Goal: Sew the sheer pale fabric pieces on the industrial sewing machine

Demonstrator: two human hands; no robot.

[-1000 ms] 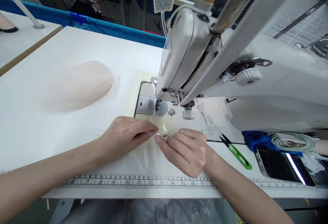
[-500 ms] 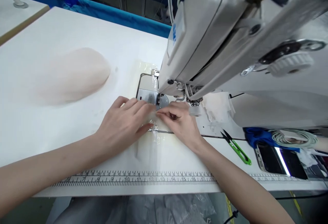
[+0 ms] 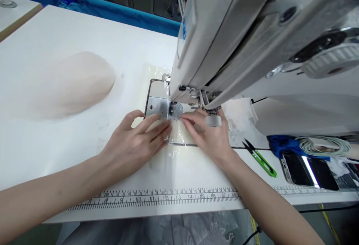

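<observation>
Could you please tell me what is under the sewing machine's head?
Under the sewing machine's head are the presser foot, the round metal plate and part of the right hand. Whatever lies beneath the hand is covered and cannot be seen.

Sewing machine point(image 3: 207, 39) overhangs the metal plate point(image 3: 157, 105); tabletop point(image 3: 134, 50) leaves room leftward.

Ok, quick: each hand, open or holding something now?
Left hand: fingers spread beside clear, shiny plastic film; whether it grips anything can't be told.
Right hand: pinched closed beside round metal plate; anything held can't be told.
</observation>
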